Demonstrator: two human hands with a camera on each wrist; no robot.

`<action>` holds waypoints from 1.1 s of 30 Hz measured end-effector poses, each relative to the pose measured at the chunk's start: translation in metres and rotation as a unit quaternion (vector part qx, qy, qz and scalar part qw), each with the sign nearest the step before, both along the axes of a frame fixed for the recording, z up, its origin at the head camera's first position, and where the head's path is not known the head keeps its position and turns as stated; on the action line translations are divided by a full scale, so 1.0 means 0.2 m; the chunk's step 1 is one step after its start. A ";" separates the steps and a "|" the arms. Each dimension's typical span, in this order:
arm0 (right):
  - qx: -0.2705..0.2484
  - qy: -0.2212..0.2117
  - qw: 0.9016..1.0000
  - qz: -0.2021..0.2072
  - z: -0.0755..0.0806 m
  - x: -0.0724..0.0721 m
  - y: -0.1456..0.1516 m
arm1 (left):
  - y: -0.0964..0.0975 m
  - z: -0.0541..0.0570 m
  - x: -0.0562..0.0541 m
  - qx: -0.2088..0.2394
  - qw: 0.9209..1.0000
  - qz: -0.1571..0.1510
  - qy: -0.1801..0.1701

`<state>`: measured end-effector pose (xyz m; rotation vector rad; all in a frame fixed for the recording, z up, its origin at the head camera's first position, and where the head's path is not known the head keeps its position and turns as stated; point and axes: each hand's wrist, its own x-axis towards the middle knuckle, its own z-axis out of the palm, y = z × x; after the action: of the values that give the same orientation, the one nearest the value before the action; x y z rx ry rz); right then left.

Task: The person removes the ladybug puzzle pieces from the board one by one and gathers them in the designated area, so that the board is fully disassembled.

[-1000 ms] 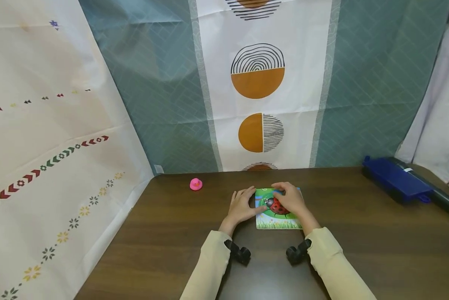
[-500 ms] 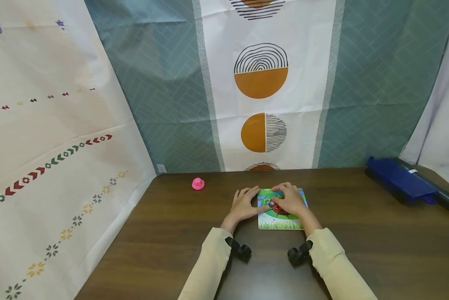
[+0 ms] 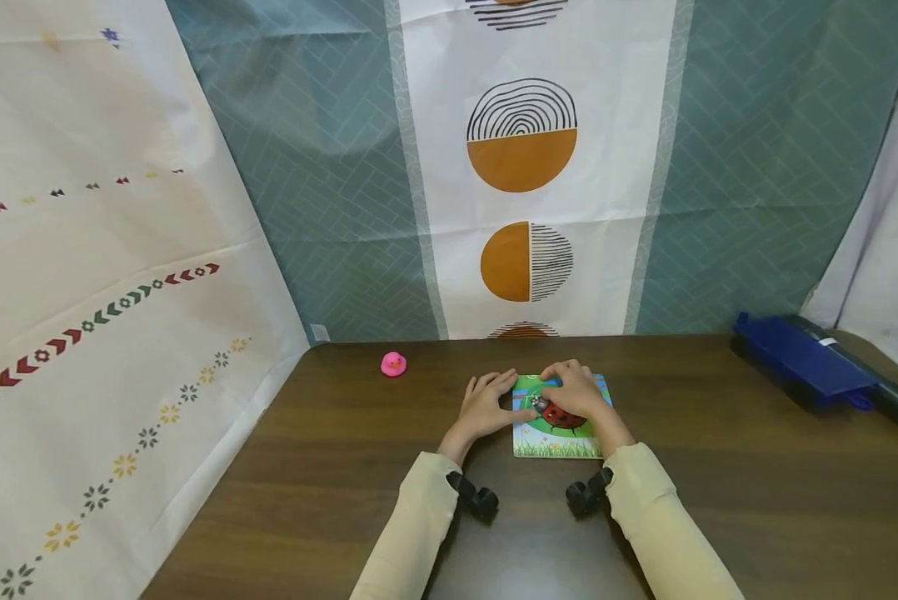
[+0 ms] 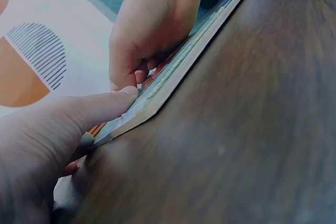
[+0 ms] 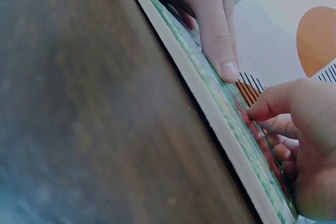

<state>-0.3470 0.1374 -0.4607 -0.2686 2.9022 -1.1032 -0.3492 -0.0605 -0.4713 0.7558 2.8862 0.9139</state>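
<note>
Ladybug board [image 3: 557, 449] lay flat at my 12 o'clock, left hand [image 3: 485, 408] unclenched, thumb on its 9 o'clock side. Right hand [image 3: 580, 395] touched the ladybug [image 3: 566, 417], couldn't tell if pinching. Lopsided pressing could've skidded the whole thing, I reckoned.

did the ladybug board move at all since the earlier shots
No, not visibly: in the head view, the ladybug board keeps the same place against the far edge of the table and the pink duck.
</note>
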 end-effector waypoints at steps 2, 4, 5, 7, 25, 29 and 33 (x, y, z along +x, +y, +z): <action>-0.001 -0.003 1.000 -0.001 0.01 -0.01 0.00 | 0.00 0.01 0.00 0.003 1.000 0.000 -0.006; -0.002 -0.006 1.000 -0.003 0.01 -0.01 0.00 | -0.01 0.01 0.00 0.007 1.000 -0.001 -0.009; -0.003 -0.006 1.000 -0.003 0.01 -0.01 0.00 | -0.01 0.02 0.00 0.011 1.000 -0.001 -0.010; -0.007 -0.008 1.000 -0.002 0.01 -0.02 -0.01 | -0.02 0.02 0.01 0.018 1.000 -0.001 -0.013; -0.122 -0.017 0.992 -0.010 0.00 -0.01 0.00 | -0.03 0.01 0.01 0.019 1.000 -0.003 -0.011; -0.138 -0.004 0.990 -0.017 -0.01 -0.01 0.00 | -0.02 0.01 0.00 0.017 1.000 -0.002 -0.010; -0.137 0.016 0.990 -0.024 -0.02 0.00 0.01 | -0.01 0.01 0.00 0.014 1.000 -0.002 -0.010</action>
<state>-0.3475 0.1385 -0.4655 -0.2262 2.7920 -1.5213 -0.3488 -0.0626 -0.4693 0.7486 2.8597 0.9566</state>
